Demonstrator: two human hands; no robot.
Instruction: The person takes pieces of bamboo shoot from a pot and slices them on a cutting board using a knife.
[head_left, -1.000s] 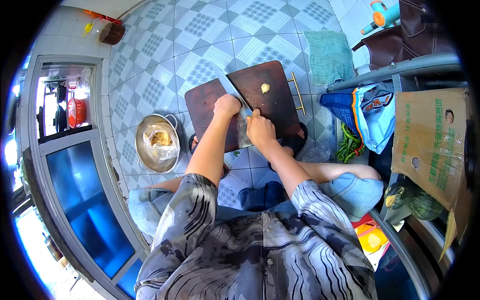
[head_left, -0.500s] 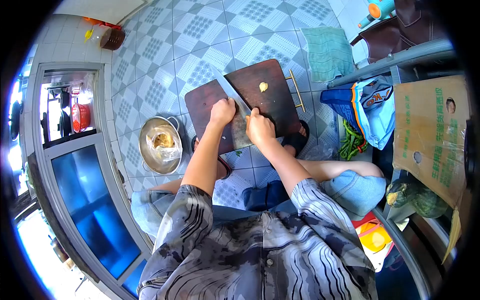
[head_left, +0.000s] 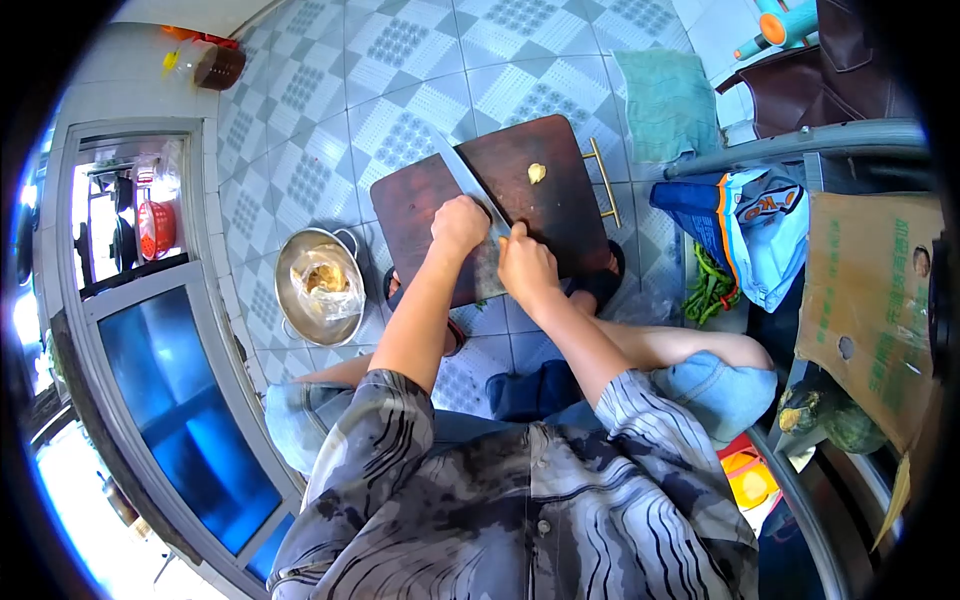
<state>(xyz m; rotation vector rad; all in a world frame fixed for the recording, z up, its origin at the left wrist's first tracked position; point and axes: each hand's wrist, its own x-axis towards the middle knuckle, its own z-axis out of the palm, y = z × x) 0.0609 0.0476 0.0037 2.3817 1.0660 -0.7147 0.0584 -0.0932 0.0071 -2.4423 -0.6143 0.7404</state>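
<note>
On the dark wooden cutting board [head_left: 420, 215] my right hand [head_left: 527, 266] is wrapped round the handle of a large knife. The long knife blade [head_left: 464, 176] slants away to the upper left, its tip reaching past the board's far edge. Close against the blade's left side, my left hand [head_left: 461, 225] is closed, its curled fingers facing the blade. Whatever those fingers hold is hidden under them. A small pale-yellow lump [head_left: 537, 174], too small to name surely, lies farther right on the board.
Left of the board, a metal pot [head_left: 286, 300] holds a plastic bag with yellowish contents. Green peppers [head_left: 708, 288], a blue-white bag [head_left: 765, 235], a cardboard box [head_left: 870, 310] and a dark green squash [head_left: 845, 420] crowd the right side. A green cloth [head_left: 665, 105] lies on the tiled floor.
My left hand has shifted slightly right along the board, nearer my right hand. The knife stays in my right hand at much the same slant. The whole view has shifted slightly.
</note>
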